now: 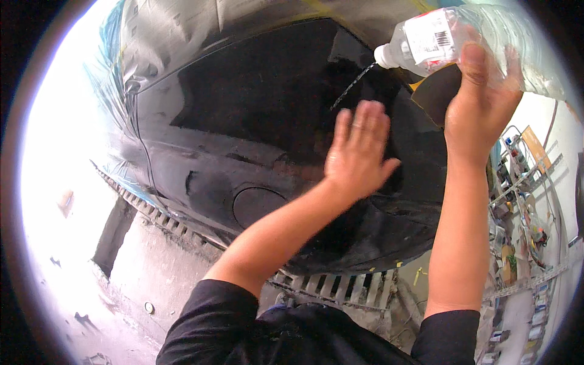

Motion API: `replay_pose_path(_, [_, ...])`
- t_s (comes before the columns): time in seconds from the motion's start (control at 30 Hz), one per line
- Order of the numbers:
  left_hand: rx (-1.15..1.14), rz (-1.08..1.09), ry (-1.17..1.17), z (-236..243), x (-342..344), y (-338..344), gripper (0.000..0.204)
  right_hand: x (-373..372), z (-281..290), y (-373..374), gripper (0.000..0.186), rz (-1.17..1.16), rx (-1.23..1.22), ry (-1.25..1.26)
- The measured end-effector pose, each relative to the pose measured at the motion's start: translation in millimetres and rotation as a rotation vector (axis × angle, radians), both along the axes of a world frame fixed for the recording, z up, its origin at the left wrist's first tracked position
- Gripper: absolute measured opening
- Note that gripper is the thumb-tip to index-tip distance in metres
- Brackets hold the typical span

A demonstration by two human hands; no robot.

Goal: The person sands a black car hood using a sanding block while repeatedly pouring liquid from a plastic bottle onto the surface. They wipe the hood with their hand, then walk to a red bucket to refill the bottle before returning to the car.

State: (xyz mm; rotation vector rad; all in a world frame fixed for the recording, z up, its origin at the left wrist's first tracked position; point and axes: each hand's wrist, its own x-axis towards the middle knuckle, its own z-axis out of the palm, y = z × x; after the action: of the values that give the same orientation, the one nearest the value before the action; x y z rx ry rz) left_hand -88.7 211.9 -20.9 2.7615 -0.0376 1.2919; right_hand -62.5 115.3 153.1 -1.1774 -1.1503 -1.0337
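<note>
While the right hand [480,115] wraps around a clear plastic bottle [467,27], tipped above a black car body panel [261,79] with liquid [356,85] streaming from its white cap [381,56], the left hand [360,149] is spread flat, grasping nothing visible. Masking film [176,30] borders the panel; floor grating [365,289] runs below, cluttered shelving [523,213] at right. Blur obscures whether the left palm touches; a dark sheet [435,97] is partly hidden by the right hand.

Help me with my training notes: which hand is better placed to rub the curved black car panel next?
Probably the left hand: it is spread at or just over the curved black car panel, close to the thin clear stream. The right hand is occupied, gripping a tilted, clear plastic bottle.
</note>
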Motion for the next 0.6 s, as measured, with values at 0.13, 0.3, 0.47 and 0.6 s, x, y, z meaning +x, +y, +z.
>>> replay_pose_path(0.13, [0.088,-0.067,-0.051,-12.2,-2.5,11.8,0.082,3.8,-4.8,-8.2,0.065,-0.184,-0.078,-0.109])
replay_pose_path(0.3, [-0.038,0.251,-0.059,-36.0,-50.4,140.6,0.087,-1.4,-12.7,-36.9,0.059,-0.146,-0.165,-0.071])
replay_pose_path(0.47, [-0.141,0.379,-0.176,-56.2,-72.2,209.7,0.077,-0.1,-30.7,-58.1,0.081,-0.161,-0.087,0.055])
replay_pose_path(0.6, [-0.06,0.238,-0.068,-55.3,-60.0,133.8,0.089,-8.7,-54.8,-77.1,0.081,-0.191,-0.005,0.218])
